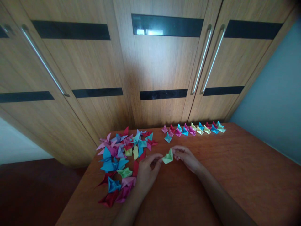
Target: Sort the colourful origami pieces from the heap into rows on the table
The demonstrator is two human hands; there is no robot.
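Note:
A small light green folded paper piece (168, 157) is held between my two hands above the table. My left hand (149, 168) pinches its left corner with thumb and fingertips. At its right tip, the thumb and fingers of my right hand (185, 157) are closed on the paper. Just behind it stands a teal paper boat (168, 137), at the near left end of rows of small colourful paper boats (185, 131). Left of my left hand lies a loose heap of folded paper pieces (114, 163) in blue, pink, red, green and purple.
The brown wooden table (235, 175) reaches back to a wooden wardrobe (162, 62) with metal handles and dark strips. A blue-grey wall (277, 103) borders the right side. The table's left edge runs beside the paper heap, with dark floor (35, 191) below.

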